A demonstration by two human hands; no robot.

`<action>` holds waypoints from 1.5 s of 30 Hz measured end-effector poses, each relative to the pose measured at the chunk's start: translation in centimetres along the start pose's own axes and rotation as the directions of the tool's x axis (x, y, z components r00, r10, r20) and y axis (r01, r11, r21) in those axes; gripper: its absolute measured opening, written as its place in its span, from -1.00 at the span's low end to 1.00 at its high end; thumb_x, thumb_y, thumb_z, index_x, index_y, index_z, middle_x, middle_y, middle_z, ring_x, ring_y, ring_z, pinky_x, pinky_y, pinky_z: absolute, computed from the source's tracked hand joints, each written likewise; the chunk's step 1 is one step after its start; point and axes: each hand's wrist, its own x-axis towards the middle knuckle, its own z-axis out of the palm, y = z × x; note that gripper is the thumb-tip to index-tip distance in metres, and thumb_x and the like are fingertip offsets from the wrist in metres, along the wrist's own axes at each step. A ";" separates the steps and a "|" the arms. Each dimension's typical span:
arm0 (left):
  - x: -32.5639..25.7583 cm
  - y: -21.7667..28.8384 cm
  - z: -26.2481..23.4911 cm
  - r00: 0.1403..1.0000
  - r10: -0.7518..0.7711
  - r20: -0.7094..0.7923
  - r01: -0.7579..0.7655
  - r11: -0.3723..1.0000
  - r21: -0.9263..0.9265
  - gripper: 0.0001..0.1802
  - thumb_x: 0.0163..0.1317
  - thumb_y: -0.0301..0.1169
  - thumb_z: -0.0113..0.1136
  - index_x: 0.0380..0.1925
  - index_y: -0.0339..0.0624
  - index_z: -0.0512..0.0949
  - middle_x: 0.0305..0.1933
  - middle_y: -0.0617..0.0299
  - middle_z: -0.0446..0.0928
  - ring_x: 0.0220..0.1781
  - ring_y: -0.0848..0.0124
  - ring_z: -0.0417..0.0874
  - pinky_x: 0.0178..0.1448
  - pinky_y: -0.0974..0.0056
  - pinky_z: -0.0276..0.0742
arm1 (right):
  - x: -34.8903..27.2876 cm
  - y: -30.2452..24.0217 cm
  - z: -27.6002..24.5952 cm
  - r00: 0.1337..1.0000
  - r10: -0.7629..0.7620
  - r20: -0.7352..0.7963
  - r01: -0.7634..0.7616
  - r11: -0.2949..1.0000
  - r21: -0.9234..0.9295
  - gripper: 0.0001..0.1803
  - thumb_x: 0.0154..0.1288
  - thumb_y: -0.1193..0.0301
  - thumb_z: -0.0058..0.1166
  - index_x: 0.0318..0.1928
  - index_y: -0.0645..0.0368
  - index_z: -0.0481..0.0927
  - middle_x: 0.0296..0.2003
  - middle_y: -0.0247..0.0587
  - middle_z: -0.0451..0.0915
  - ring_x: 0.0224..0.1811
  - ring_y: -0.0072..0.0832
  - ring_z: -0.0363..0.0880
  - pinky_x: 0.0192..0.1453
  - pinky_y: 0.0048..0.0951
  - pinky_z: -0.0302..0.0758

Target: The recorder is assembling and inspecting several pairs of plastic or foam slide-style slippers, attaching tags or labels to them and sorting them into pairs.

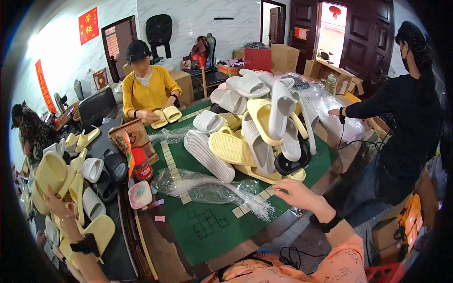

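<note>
Over crinkly clear plastic bags [207, 188], right hand [299, 194] hovers.

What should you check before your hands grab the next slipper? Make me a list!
1. Left hand on a yellow slipper in the side pile: ok.
2. Right hand empty, hovering over the table edge: ok.
3. Clear plastic bags within reach on the green mat: ok.
4. Big slipper heap steady: cannot tell; it is stacked high.
5. Matching slipper for a pair found: cannot tell.
6. Red-lidded jar out of the hands' way: ok.
</note>
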 end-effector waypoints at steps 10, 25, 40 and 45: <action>-26.4 20.9 0.4 0.406 0.132 0.904 0.517 0.783 -0.346 -0.55 -0.21 -0.35 0.03 -0.24 -0.37 0.41 -0.44 0.33 0.34 -0.43 0.49 0.34 -0.34 0.38 0.29 | 3.5 -8.6 8.0 0.883 -0.318 0.346 -0.410 -0.161 0.898 -0.12 0.10 -0.23 -0.28 0.27 0.06 -0.08 0.21 -0.16 0.10 0.25 -0.36 0.06 0.22 -0.19 0.13; -36.1 20.7 0.0 0.179 0.075 0.981 0.545 0.823 -0.163 -0.43 0.05 -0.45 -0.03 0.11 -0.20 0.10 -0.02 0.18 0.27 -0.15 0.53 0.39 -0.06 0.46 0.29 | -2.8 -9.7 10.1 0.943 0.326 0.066 0.025 -0.268 0.963 -0.42 0.18 0.19 -0.15 0.15 0.22 0.15 0.11 -0.08 0.27 0.14 -0.25 0.27 0.20 -0.19 0.22; -37.9 16.0 -2.0 -0.042 -0.104 0.994 0.932 0.355 0.076 -0.63 0.22 -0.47 -0.15 0.02 -0.36 0.15 -0.06 0.11 0.37 -0.12 0.42 0.52 -0.09 0.39 0.52 | -6.3 -11.2 10.0 0.913 0.169 -0.372 0.345 0.167 0.924 -0.32 -0.03 0.32 0.24 0.07 0.26 0.22 -0.05 -0.21 0.33 0.01 -0.49 0.29 0.09 -0.47 0.22; -37.9 17.1 -1.6 -0.056 -0.088 0.995 0.915 0.393 0.086 -0.64 0.21 -0.49 -0.13 0.01 -0.36 0.16 -0.07 0.09 0.37 -0.10 0.41 0.50 -0.05 0.37 0.50 | -6.8 -11.0 9.1 0.891 0.129 -0.435 0.402 0.219 0.889 -0.31 0.03 0.22 0.18 0.09 0.28 0.19 -0.03 -0.20 0.31 0.01 -0.49 0.28 0.11 -0.47 0.21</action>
